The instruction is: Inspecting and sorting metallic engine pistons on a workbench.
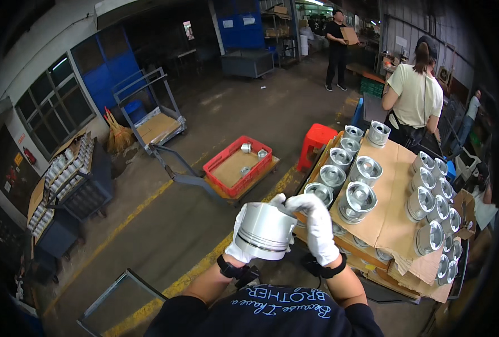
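Note:
A large silver piston [267,229] with ring grooves is held up in front of my chest, slightly tilted. My left hand [240,240], in a white glove, wraps its left side and supports it. My right hand [318,227], also gloved, curls its fingers over the piston's upper right edge; the fingertips are partly hidden behind it. Just right of that hand, more pistons [357,201] stand in rows on a cardboard sheet [393,194] covering a loaded cart.
Ahead, a red crate [246,181] with a few pistons rests on a low trolley [183,178]. A red stool [315,145] stands beside the cart. One person [415,92] works behind the cart; another person [336,48] carries a box. Loaded carts [81,196] line the left.

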`<act>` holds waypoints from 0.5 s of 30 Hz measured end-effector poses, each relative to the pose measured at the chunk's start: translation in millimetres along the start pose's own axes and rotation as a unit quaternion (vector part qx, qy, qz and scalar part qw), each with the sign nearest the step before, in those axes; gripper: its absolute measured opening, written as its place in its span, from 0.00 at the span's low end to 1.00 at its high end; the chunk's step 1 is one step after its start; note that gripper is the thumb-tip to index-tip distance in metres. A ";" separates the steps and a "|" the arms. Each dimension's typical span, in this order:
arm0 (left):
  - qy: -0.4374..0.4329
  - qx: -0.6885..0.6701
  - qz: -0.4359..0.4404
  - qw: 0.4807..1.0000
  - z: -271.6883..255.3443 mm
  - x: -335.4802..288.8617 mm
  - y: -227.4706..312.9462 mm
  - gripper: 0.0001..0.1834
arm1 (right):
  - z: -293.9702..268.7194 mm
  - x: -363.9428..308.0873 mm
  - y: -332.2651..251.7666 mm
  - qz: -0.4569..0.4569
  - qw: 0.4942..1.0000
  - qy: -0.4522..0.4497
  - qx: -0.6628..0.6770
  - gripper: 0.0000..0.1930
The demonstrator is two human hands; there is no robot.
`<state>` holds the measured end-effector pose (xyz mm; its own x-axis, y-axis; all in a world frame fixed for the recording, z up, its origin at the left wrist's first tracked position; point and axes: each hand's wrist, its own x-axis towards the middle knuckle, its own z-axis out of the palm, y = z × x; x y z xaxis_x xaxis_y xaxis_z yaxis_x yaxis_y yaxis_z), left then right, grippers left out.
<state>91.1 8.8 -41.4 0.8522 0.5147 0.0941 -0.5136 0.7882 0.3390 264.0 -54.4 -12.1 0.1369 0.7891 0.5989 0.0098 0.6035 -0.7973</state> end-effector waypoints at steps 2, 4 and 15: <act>0.029 0.000 0.020 0.999 -13.2 4.7 14.5 0.44 | -8.0 -7.4 2.0 0.055 0.996 0.075 0.003 0.32; 0.081 -0.058 0.037 0.994 -25.0 8.0 24.9 0.43 | -4.9 -17.1 -5.3 0.057 0.992 0.110 0.036 0.35; 0.144 0.664 0.154 0.717 -0.8 -1.0 26.9 0.36 | 31.6 -26.8 -21.6 -0.091 0.933 -0.043 -0.345 0.47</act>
<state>76.3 29.7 -33.1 0.5639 0.7951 0.2231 0.0392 -0.2956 0.9545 228.8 -84.9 -8.6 -0.0096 0.7048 0.7093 0.6642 0.5347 -0.5224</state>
